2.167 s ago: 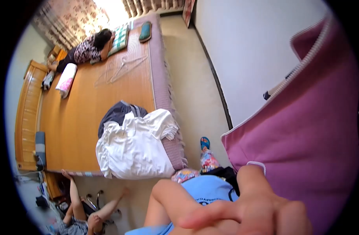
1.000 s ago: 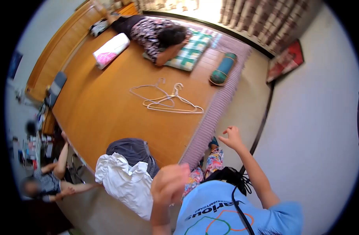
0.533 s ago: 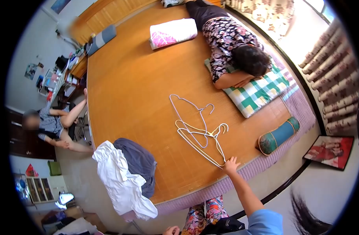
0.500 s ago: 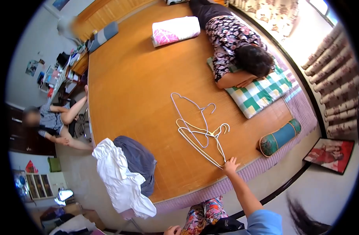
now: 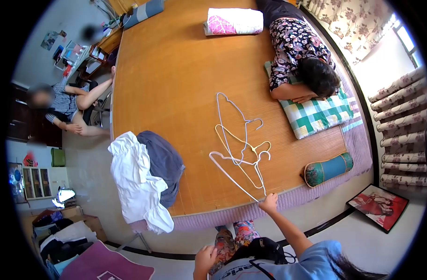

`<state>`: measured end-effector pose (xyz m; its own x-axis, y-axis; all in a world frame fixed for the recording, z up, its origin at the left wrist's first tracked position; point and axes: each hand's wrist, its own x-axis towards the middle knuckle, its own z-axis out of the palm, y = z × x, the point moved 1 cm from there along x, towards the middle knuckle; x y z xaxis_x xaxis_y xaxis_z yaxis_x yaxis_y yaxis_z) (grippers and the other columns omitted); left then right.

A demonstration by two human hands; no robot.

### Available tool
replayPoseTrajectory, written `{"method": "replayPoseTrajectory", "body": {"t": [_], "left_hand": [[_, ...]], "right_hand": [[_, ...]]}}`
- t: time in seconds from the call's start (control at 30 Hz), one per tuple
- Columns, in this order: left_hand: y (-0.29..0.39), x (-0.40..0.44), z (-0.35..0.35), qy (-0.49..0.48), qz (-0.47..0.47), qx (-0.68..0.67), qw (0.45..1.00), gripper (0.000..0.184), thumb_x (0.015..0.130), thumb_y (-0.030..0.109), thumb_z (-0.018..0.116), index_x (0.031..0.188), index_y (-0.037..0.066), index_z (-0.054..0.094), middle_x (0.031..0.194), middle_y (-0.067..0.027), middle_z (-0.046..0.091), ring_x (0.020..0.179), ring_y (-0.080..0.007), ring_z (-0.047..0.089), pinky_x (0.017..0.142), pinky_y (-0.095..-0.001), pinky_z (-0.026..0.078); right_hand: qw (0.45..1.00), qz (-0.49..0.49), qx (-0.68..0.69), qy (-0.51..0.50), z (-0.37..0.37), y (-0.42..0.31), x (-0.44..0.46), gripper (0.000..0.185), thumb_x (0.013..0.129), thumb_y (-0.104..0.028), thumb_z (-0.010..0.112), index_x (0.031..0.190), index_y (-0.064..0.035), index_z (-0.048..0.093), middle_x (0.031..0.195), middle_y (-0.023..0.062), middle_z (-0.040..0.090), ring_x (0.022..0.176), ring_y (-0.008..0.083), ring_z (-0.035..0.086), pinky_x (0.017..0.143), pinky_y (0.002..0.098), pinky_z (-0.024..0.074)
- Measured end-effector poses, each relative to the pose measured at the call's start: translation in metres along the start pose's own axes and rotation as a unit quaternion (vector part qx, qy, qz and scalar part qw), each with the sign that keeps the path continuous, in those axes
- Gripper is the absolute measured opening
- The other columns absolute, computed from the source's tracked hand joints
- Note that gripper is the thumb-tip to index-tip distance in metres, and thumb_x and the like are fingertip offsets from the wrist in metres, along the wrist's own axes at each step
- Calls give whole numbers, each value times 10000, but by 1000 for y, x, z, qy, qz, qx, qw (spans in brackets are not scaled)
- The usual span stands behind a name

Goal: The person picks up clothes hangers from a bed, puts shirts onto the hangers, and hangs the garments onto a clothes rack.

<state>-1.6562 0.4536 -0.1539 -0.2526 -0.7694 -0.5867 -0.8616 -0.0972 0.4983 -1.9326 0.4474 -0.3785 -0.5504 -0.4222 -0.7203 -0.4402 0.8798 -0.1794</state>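
My right hand (image 5: 268, 202) is closed on the lower corner of a white clothes hanger (image 5: 232, 177) at the bed's near edge. Just beyond it, a yellow hanger (image 5: 254, 149) and a pale purple hanger (image 5: 245, 122) lie overlapping on the mat, partly crossing the white one. Low in the view, my left hand (image 5: 205, 258) hangs by my waist, its fingers loosely curled with nothing visible in them. To the left, a white garment (image 5: 138, 179) lies heaped beside a dark grey garment (image 5: 161, 163), the white one drooping over the bed's edge.
A person (image 5: 299, 51) lies on the bed, arms on a green checked pillow (image 5: 316, 114). A blue-green bolster (image 5: 329, 170) sits at the right edge, a rolled quilt (image 5: 234, 22) farther back. Another person (image 5: 66, 102) sits left. A framed picture (image 5: 379, 205) lies on the floor.
My right hand has drawn the white hanger toward me, sliding it apart from the yellow one. My left hand has come further into view, and the camera view has shifted.
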Motion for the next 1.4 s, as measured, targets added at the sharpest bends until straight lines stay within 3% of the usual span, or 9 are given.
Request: {"method": "replayPoseTrajectory", "body": {"t": [0.3, 0.4, 0.47, 0.5, 0.57, 0.67, 0.97, 1.2, 1.4], "left_hand": [[-23, -12, -6, 101, 38, -44, 993, 260, 735, 224, 521, 860, -2, 550, 801, -150, 543, 753, -315, 509, 665, -358, 415], [-44, -8, -2, 99, 25, -122, 987, 477, 712, 290, 571, 1076, 12, 437, 991, -172, 498, 929, -300, 476, 743, -357, 403], [-52, -1, -1, 130, 83, -528, 835, 821, 661, 401, 616, 1251, 51, 166, 1210, -181, 322, 1123, -300, 319, 849, -405, 330], [-55, 3, -10, 92, 95, -595, 793, 989, 599, 528, 608, 1279, 109, 26, 1304, -173, 122, 1188, -334, 168, 903, -476, 231], [-64, 6, -23, 116, 129, -675, 717, 1033, 534, 607, 596, 1281, 125, 69, 1296, -181, 150, 1187, -334, 178, 912, -470, 221], [-74, -5, -61, 77, 245, -772, 582, 1095, 472, 657, 589, 1285, 149, 59, 1304, -182, 130, 1191, -343, 162, 916, -475, 208], [-190, -68, -157, 16, 384, -774, 503, 1002, 522, 654, 555, 1278, 147, 136, 1291, -176, 173, 1172, -356, 201, 916, -474, 223], [-254, -109, -204, 19, 439, -796, 416, 977, 532, 734, 435, 1272, 157, 165, 1283, -216, 162, 1165, -399, 176, 917, -514, 187], [-261, -105, -207, 27, 444, -806, 391, 967, 549, 740, 403, 1272, 146, 159, 1279, -233, 153, 1148, -409, 210, 882, -500, 262]], "right_hand": [[930, -354, 4, -102, -41, 13, -76, 531, 428, -177, 652, 838, 31, 386, 945, 203, 362, 894, 341, 375, 778, 374, 359], [873, -467, 13, -142, -57, -40, -116, 562, 442, -143, 649, 894, 32, 364, 1013, 198, 336, 911, 318, 381, 778, 353, 364], [831, -534, -1, -160, -56, -76, -144, 539, 455, -115, 641, 896, 22, 365, 1051, 203, 332, 969, 329, 363, 809, 367, 346], [817, -551, -13, -168, -55, -94, -164, 539, 455, -115, 641, 896, 22, 365, 1051, 203, 332, 969, 329, 363, 809, 367, 346], [746, -641, -31, -180, -48, -130, -201, 535, 455, -117, 649, 891, 7, 365, 1092, 210, 324, 1053, 353, 314, 865, 391, 304], [739, -650, -31, -174, -23, -164, -245, 519, 461, -126, 651, 885, 0, 380, 1119, 226, 309, 1124, 400, 221, 911, 434, 246], [699, -713, 36, -43, 74, -229, -375, 506, 454, -139, 611, 878, 11, 380, 1124, 245, 295, 1133, 452, 164, 905, 506, 205], [603, -797, -2, -38, 106, -283, -444, 489, 502, -172, 637, 866, 32, 382, 1098, 230, 340, 1107, 437, 237, 896, 479, 239], [594, -799, -42, -85, 92, -297, -467, 445, 563, -266, 686, 836, 10, 469, 1001, 155, 430, 1005, 357, 361, 811, 399, 339]]}}
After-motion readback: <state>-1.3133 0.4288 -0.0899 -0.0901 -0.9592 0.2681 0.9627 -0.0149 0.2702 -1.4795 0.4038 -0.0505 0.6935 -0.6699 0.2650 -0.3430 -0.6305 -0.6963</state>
